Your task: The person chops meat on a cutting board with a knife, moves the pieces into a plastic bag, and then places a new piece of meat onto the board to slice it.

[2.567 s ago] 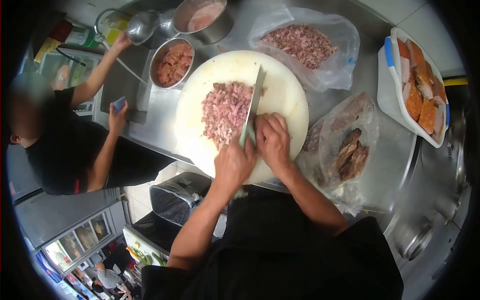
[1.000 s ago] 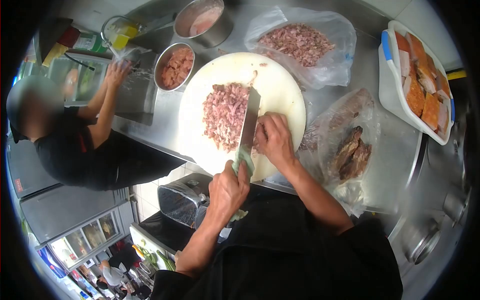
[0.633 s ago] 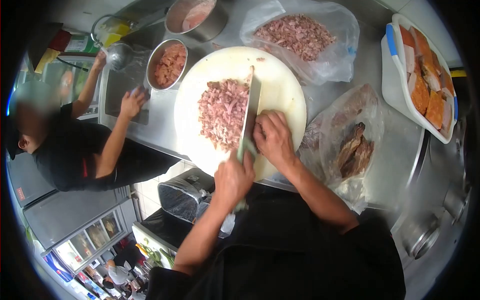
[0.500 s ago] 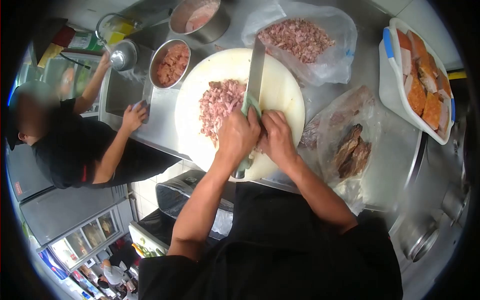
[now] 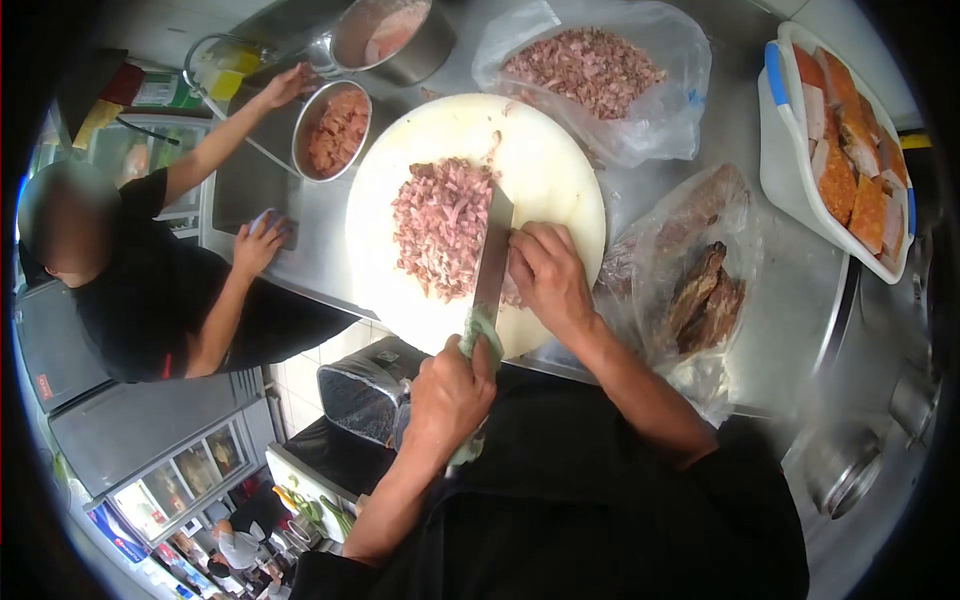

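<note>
My left hand [image 5: 450,395] is closed around the cloth-wrapped handle of a large knife [image 5: 493,245], low at the board's front edge. Its blade points away from me across the round white cutting board [image 5: 560,150]. Left of the blade lies a heap of chopped pink meat [image 5: 440,225]. On the blade's right side my right hand [image 5: 548,275] has its fingers curled down on the board. A bit of meat [image 5: 512,294] shows beneath those fingers, mostly hidden.
Behind the board are a bag of chopped meat [image 5: 590,75], a bowl of meat pieces [image 5: 338,135] and a metal pot [image 5: 430,50]. At right are bagged dark meat [image 5: 708,305] and a white tub [image 5: 835,210] of meat slabs. A co-worker [image 5: 130,270] stands left, by the sink [image 5: 235,190].
My left hand has drawn the knife back toward my body and away from my right hand. The co-worker's upper hand has moved right toward the pot, with the metal vessel.
</note>
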Tool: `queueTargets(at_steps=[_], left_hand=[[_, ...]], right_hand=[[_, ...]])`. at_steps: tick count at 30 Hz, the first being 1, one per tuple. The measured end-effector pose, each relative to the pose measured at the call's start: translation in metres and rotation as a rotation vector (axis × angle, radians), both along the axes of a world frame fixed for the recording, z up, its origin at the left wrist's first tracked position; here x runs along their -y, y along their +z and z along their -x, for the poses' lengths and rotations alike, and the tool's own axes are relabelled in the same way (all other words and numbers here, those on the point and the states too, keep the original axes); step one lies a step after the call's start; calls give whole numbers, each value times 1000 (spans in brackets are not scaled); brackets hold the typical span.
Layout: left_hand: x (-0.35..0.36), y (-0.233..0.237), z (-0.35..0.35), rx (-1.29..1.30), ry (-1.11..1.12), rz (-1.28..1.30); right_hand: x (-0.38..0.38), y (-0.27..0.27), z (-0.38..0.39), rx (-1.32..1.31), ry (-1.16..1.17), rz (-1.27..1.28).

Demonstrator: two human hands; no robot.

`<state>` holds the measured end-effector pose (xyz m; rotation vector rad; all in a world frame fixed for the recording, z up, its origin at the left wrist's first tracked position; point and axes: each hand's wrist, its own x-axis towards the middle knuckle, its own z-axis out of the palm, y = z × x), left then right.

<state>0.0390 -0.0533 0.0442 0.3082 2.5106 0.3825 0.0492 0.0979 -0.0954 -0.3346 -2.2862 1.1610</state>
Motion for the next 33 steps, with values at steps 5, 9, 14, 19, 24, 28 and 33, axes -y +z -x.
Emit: queueTargets(at_steps=[5, 9, 14, 19, 24, 28, 33], left_hand=[[-36, -65, 38, -161, 5, -266], [-60, -53, 81, -140, 6, -301], [-47, -5, 82, -32, -1, -187], [-40, 10, 58, 10, 5, -139], [-24, 11, 36, 33, 25, -41], [-14, 11, 18, 43, 9, -20], [-10, -42, -6, -111, 31, -101]], right_hand=[[-3, 1, 0, -3, 11, 6], [-8, -2, -1, 21, 61, 81], [4, 13, -6, -39, -113, -132], [-6, 2, -16, -26, 12, -40], [-13, 6, -15, -4, 98, 34], [-16, 6, -12, 12, 94, 61], [-22, 3, -8, -26, 214, 82]])
